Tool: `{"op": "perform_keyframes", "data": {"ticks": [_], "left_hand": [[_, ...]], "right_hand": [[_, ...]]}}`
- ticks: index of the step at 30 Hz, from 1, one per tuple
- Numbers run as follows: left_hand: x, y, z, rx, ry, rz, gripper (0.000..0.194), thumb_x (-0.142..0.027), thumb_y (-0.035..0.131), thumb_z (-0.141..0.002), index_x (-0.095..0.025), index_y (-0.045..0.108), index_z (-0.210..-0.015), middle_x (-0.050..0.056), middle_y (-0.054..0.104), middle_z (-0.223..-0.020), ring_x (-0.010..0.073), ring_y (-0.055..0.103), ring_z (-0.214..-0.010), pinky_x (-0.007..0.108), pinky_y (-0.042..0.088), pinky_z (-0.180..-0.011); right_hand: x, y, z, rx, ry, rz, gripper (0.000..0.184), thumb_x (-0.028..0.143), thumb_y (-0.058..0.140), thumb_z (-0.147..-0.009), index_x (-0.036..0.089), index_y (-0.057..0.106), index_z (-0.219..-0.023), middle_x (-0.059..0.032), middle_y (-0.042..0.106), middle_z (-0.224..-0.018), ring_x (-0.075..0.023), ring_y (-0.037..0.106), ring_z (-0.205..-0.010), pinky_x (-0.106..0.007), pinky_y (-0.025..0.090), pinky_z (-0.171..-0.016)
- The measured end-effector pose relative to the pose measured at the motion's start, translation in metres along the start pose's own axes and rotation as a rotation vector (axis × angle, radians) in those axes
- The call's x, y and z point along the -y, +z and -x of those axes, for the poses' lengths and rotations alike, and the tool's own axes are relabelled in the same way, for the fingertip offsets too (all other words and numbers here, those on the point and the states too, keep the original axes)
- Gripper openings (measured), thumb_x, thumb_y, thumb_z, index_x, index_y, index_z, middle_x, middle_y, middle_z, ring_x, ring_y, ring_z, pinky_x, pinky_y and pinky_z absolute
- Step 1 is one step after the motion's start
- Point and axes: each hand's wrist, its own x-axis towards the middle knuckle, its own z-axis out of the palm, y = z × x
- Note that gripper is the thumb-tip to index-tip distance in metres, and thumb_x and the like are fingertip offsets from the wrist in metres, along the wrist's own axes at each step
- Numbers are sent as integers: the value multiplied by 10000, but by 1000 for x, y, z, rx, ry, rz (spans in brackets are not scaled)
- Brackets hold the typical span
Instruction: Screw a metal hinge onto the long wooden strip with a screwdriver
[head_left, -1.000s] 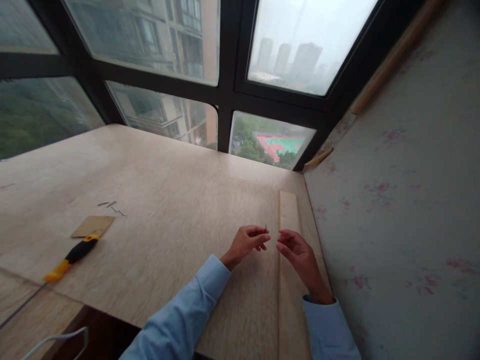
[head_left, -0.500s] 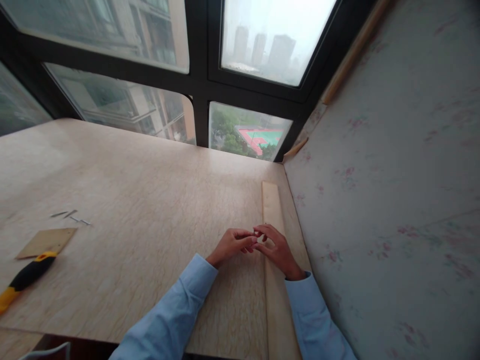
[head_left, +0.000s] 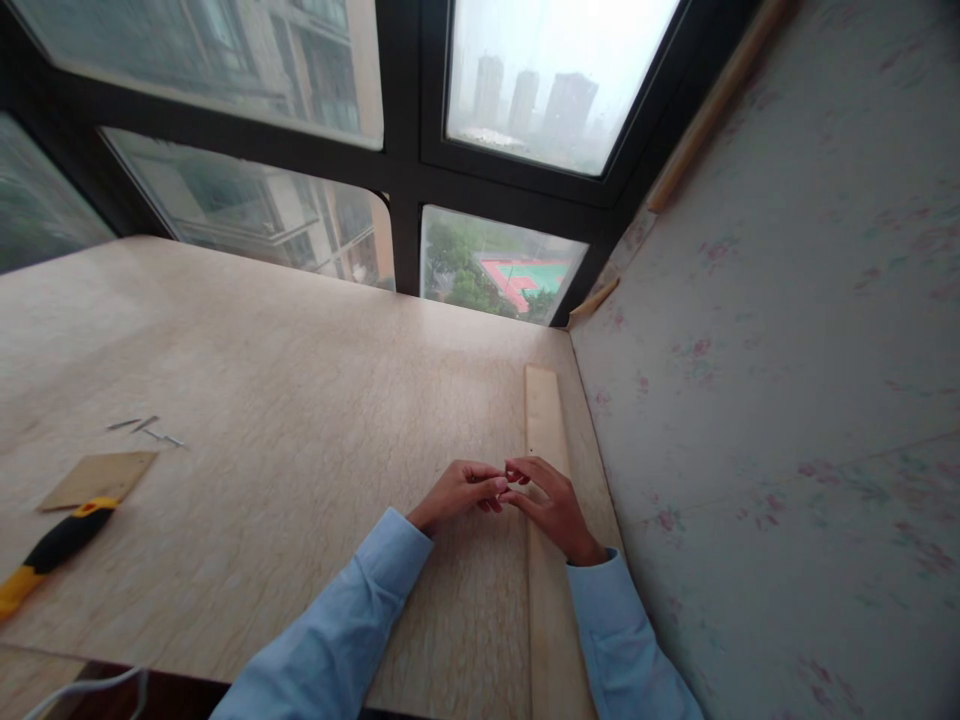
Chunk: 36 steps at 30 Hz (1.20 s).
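Both my hands meet fingertip to fingertip low over a long pale wooden strip [head_left: 541, 415] that lies along the table's right edge beside the wall. My left hand [head_left: 456, 494] is pinched, its fingers curled toward the right hand. My right hand [head_left: 553, 502] rests on the strip with its fingers closed in against the left fingertips. Whatever sits between the fingertips is too small to make out. Both arms wear light blue sleeves.
The wide wooden table [head_left: 300, 380] carries a few loose nails [head_left: 146, 430], a small thin board [head_left: 97, 478] and a tool with a yellow and black handle [head_left: 49, 550] at the far left. A flowered wall [head_left: 765, 400] stands close on the right, and windows [head_left: 495, 260] rise behind the table.
My hands, apart a second ago with a thin nail showing in the left fingers, have come together over the strip. The view has swung to the right.
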Motion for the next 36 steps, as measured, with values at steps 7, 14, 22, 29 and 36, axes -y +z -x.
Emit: {"op": "perform_keyframes", "data": {"ticks": [7,14,22,29,36], "left_hand": [[-5,0,2,13,-12,0,470,-560,692,-732,-97,720,-807,58,660,-634,115,594,-580,205,439,-579],[-9,1,3,20,-11,3,466,-567,687,-730,-104,719,-775,53,653,-646,113,580,-588,213,431,-592],[-10,1,3,-25,-45,3,463,-541,708,-711,-99,740,-843,61,668,-651,125,594,-582,224,437,-583],[-9,3,4,-77,-61,7,432,-500,709,-720,-95,740,-868,65,680,-643,129,608,-574,224,448,-573],[-12,5,5,-102,-72,17,414,-490,712,-714,-94,739,-831,75,693,-654,137,621,-576,229,455,-573]], "right_hand": [[-2,1,1,-4,4,1,368,391,705,-806,243,641,-1137,-68,690,-974,-187,660,-823,-333,566,-753],[-1,1,0,-13,16,-7,367,384,719,-796,253,647,-1131,-61,700,-957,-191,671,-815,-339,570,-747],[0,1,1,-25,35,-28,368,366,728,-791,243,640,-1127,-47,716,-916,-187,690,-810,-323,568,-758],[-2,2,3,-20,61,-38,379,384,729,-788,233,636,-1124,-56,729,-944,-195,711,-818,-336,575,-775],[-2,2,4,-14,94,-46,372,383,723,-794,238,643,-1127,-66,737,-973,-208,726,-806,-359,589,-775]]}}
